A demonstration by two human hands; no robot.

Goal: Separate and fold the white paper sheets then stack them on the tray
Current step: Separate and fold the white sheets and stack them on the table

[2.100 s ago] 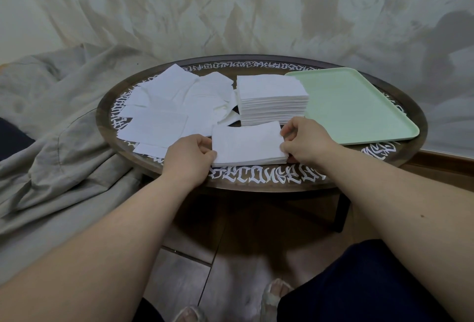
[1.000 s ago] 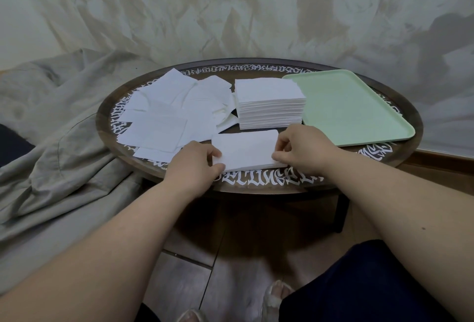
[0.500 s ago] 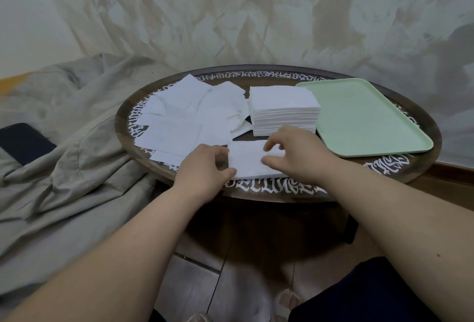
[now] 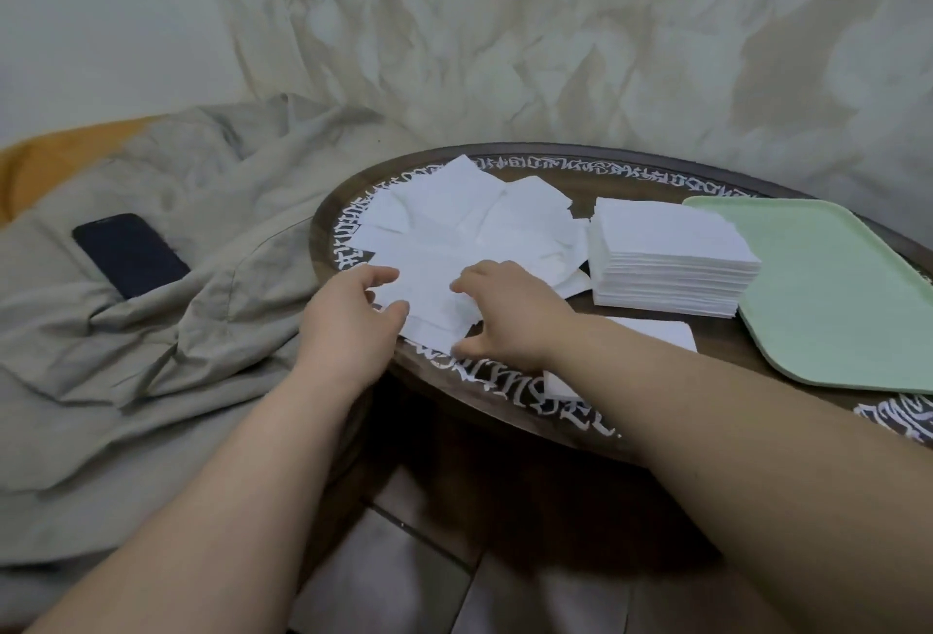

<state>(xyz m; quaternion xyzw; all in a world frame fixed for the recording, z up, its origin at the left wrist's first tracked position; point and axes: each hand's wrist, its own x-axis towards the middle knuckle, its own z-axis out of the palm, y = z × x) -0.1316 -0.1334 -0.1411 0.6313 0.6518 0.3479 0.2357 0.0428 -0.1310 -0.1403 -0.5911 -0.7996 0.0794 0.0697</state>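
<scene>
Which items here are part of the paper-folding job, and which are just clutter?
Job: loose white sheets, neat sheet stack, folded sheet, green tray, left hand, right hand.
Lying about: dark phone, grey cloth.

Round table, rumpled cloth, a phone

A dark round table [image 4: 505, 411] with white lettering round its rim stands before a mottled pale wall [image 4: 555, 37]. To its left a grey-beige cloth [image 4: 151, 330] lies crumpled, a dark phone [image 4: 128, 254] resting on it.
</scene>
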